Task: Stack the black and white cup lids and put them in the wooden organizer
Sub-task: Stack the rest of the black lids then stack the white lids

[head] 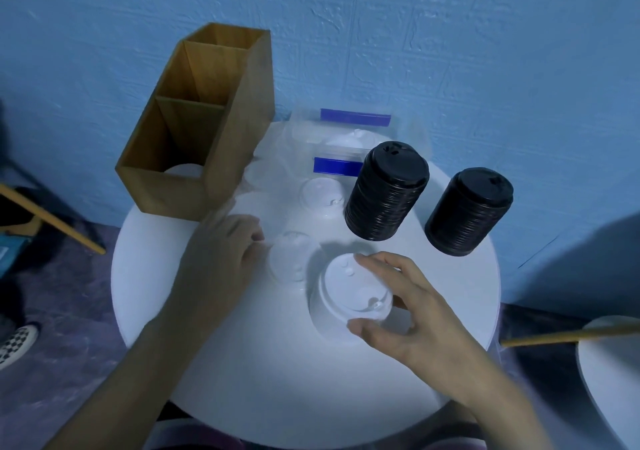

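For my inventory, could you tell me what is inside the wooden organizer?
The tall wooden three-compartment organizer holds something white and round, probably plastic lids, in its nearest compartment; dividers hide the other two floors.

Dim, blue-tinted light, white bench (214,345) glaring softly, short shadows under the lid stacks, left hand (221,241) motion-blurred, wide-angle bending — edges smeared and dark

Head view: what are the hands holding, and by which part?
Right hand pinches the white lid by its rim, thumb opposite fingers. Left hand: too blurred to tell.
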`<state>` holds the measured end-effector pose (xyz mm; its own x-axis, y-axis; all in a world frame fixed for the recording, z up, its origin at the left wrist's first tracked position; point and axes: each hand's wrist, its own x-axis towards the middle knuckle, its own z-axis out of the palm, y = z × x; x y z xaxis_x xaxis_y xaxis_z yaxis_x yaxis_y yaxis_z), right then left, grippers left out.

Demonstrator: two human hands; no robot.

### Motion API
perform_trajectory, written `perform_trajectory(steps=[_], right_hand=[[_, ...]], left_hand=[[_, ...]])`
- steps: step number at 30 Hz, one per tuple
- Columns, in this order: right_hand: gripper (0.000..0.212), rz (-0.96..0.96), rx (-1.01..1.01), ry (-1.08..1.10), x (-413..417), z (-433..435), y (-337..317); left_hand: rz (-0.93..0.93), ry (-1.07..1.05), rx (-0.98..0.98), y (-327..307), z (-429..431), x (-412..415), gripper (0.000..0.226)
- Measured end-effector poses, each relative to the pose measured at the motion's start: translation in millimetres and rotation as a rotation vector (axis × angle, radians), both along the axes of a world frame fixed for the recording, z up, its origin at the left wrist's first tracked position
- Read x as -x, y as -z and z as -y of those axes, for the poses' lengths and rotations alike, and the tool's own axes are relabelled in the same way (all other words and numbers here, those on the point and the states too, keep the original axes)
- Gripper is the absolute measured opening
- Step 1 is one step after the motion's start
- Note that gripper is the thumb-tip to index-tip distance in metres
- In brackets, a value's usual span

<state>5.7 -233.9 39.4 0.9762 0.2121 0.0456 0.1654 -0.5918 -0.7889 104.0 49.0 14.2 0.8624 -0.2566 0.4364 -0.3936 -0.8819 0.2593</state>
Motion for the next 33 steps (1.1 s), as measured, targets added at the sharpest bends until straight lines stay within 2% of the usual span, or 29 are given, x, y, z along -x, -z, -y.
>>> perform_trajectory(steps=[3, 6, 8, 15, 20, 22, 24, 27, 33], right_hand=[[0.068, 0.003, -0.020, -0.009, 0, -6, 2], [0.069, -0.007, -0.022, -0.003, 0, -8, 5], [0.070, -0.011, -0.029, -0.002, 1, -9, 5], [0.072, 0.001, -0.055, -0.018, 0, -18, 4], [0.083, -0.034, -0.079, -0.034, 0, -27, 5], [0.088, -0.028, -0.114, -0.015, -2, -28, 0], [0.091, 0.060, -0.140, 0.031, -7, -28, -9], [0.092, 0.184, -0.124, 0.051, -18, -33, -22], [0.091, 0.238, -0.054, 0.042, -32, -42, -34]], left_hand=[[-0.120, -0.060, 0.190, -10, 1, 15, 0.015], [-0.284, -0.075, 0.490, -22, -3, 21, 0.029], [-0.329, -0.049, 0.611, -28, -9, 23, 0.028], [-0.249, -0.001, 0.846, -51, 6, 43, 0.017], [-0.465, 0.096, 1.357, -55, 29, 53, 0.019], [-0.564, 0.136, 1.489, -54, 33, 55, 0.018], [-0.608, 0.163, 1.524, -54, 36, 55, 0.026], [-0.622, 0.180, 1.475, -54, 42, 54, 0.040], [-0.527, 0.178, 1.379, -58, 55, 54, 0.024]])
